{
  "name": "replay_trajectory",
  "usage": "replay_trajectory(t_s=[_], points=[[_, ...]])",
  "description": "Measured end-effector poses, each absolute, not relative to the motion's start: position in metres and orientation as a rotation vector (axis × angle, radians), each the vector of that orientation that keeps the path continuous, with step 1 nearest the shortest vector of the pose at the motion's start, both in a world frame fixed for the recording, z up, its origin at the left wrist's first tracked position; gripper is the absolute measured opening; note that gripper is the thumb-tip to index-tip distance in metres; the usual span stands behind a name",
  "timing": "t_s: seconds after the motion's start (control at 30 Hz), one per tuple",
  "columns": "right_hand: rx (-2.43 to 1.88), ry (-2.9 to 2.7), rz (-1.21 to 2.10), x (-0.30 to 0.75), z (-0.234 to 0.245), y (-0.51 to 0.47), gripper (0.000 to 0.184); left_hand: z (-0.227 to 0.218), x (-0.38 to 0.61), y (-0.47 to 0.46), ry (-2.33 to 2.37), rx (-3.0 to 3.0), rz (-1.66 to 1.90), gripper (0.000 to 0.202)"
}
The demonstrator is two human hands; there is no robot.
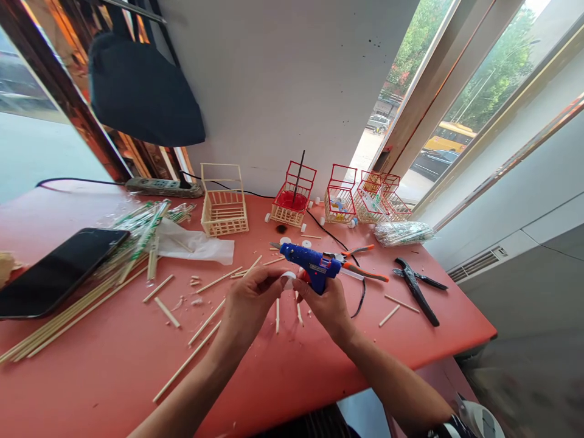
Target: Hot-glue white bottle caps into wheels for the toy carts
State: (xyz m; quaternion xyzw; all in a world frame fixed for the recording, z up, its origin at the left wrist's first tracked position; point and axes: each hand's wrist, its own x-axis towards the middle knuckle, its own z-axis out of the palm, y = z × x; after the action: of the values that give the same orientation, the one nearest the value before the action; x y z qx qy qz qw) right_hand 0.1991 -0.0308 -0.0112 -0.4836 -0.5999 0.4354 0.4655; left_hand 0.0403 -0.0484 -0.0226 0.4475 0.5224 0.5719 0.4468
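Observation:
My right hand (332,307) is wrapped round the grip of a blue glue gun (306,257), its nozzle pointing left. Between the fingertips of my left hand (250,297) is a small white bottle cap (288,278), and my right thumb reaches it too. Two thin wooden sticks show just below the cap; whether they touch it I cannot tell. Behind the gun lie orange-handled pliers (365,272) and white discs (306,244). Cut sticks (207,322) are scattered left of my hands.
Along the wall stand a plain stick cart (225,210), a red-trimmed cart (289,210) and several more. A phone (64,267) rests on bundled sticks at left. Black cutters (416,291) lie at right. A power strip (163,187) and black cords run along the back.

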Motion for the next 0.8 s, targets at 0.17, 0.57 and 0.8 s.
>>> replay_trajectory(t_s=[0.17,0.57,0.8], points=[[-1.145,-1.435,1.137,0.1978,-0.0109,-0.0308,0.022,-0.0227,0.0394,-0.0474,1.177,1.024,1.37,0.033],[-1.121,-1.371,1.192,0.1967,-0.0119,-0.033,0.024,-0.0148,0.0419,-0.0466,1.167,0.891,1.337,0.046],[-1.13,-1.395,1.164,0.1961,-0.012,-0.0335,0.025,-0.0148,0.0402,-0.0473,1.165,0.909,1.331,0.034]])
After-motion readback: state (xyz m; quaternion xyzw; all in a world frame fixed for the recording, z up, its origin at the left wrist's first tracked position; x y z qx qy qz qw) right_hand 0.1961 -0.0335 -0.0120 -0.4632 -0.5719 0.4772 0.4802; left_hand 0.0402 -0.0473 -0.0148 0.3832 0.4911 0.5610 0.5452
